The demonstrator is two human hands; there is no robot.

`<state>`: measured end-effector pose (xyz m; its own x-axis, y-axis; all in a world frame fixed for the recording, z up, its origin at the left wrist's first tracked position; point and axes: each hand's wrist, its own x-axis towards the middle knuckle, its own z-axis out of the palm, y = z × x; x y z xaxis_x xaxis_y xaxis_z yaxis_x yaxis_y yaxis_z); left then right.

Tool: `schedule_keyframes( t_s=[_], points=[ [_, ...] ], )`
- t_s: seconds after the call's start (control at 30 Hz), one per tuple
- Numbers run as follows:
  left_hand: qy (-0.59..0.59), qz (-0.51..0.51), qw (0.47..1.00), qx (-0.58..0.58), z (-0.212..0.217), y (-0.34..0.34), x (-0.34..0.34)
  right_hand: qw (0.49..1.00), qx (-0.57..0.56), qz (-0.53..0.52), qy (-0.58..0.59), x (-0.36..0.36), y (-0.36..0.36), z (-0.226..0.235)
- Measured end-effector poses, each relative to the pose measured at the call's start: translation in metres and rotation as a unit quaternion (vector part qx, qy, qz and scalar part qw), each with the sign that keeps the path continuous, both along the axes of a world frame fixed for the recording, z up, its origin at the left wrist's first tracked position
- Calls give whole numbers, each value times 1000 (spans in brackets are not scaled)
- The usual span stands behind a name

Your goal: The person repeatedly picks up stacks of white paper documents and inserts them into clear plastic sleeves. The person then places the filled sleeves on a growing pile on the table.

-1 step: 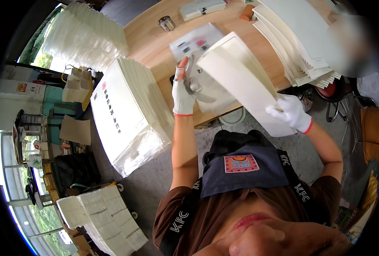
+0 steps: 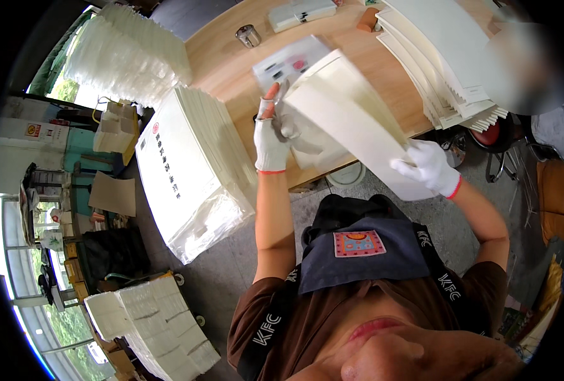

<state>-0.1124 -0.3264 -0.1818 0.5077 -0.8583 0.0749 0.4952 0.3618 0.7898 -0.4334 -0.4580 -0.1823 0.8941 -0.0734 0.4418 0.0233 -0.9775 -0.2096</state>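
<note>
My right hand [image 2: 429,170], in a white glove with a red cuff, grips the near end of a long cream paper folder [image 2: 352,117]. The folder is bent lengthwise, tilted, and held above the table edge. My left hand [image 2: 272,133], in a white glove with bare tips, is at a clear plastic bag [image 2: 320,145], close to the folder's far end. Its thumb points up; blurred grey shapes beside the palm partly hide the other fingers. Behind the folder, a printed plastic sleeve [image 2: 288,60] lies on the wooden table [image 2: 218,54].
A tall stack of printed white folders [image 2: 174,165] stands left of my left arm. Clear plastic bags [image 2: 120,57] are piled behind it. White folders [image 2: 428,51] fan out at the far right. A metal cup [image 2: 248,36] is at the back. Wrapped paper bundles [image 2: 155,324] stand lower left.
The cream folder and my right hand have shifted slightly left, bringing the folder's far end closer to my left hand. My left hand has barely moved.
</note>
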Motion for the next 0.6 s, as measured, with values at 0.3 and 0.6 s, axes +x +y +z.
schedule_keyframes(
  t_s=[0.3, 0.6],
  points=[
    [-550, 251, 772, 196, 57, 30, -32, 975, -127, -140, 116, 81, -3, -6],
    [-557, 114, 809, 148, -28, 73, -111, 956, 185, -51, 224, 79, -11, -1]
  ],
)
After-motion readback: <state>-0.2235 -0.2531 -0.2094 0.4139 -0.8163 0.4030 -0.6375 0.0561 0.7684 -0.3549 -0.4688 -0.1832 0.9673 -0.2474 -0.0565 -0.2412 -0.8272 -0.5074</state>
